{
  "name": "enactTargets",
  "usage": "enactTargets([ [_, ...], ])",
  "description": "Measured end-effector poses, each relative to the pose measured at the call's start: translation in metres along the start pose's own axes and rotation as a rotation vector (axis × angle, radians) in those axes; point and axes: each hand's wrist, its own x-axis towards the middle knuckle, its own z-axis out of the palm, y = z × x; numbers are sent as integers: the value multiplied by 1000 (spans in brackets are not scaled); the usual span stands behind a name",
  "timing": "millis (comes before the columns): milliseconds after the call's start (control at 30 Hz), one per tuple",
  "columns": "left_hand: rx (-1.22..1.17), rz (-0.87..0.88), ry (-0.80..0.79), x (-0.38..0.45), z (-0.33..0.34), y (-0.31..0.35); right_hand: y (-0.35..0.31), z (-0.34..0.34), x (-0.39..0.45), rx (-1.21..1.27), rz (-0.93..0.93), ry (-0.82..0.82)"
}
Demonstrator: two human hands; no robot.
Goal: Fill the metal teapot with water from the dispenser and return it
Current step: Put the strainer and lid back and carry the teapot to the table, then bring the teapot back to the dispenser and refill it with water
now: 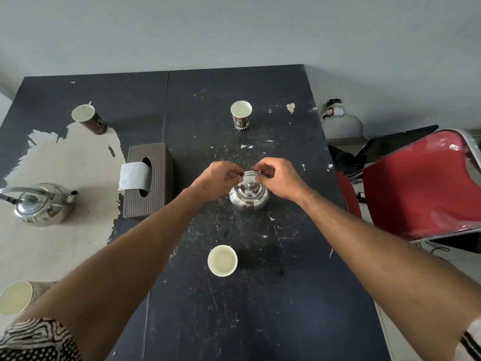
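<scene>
A small shiny metal teapot (249, 198) with a knobbed lid stands on the dark, scratched table (260, 295), near its middle. Its thin wire handle arches over the lid. My left hand (217, 182) pinches the left end of that handle, and my right hand (279, 178) pinches the right end. Both hands hover just above the pot's lid. The spout is hidden from view. No water dispenser shows in this view.
A larger metal kettle (39, 204) sits at the left edge. A brown tissue box (148, 181) lies left of the teapot. Paper cups stand at the far middle (241, 118), far left (89, 122), near middle (222, 260) and near left (15, 298). A red chair (421, 188) stands to the right.
</scene>
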Motion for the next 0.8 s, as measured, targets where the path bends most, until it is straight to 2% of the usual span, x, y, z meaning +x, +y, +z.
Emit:
enactTargets([
  [267, 51, 14, 57, -31, -19, 18, -33, -7, -20, -63, -101, 103],
  [467, 62, 11, 170, -87, -35, 21, -79, 12, -44, -50, -198, 91],
  [633, 66, -29, 211, -147, -51, 5, -118, 50, -63, -78, -255, 66],
  [800, 60, -103, 341, -214, -84, -45, -183, 110, -78, -36, -310, 8],
])
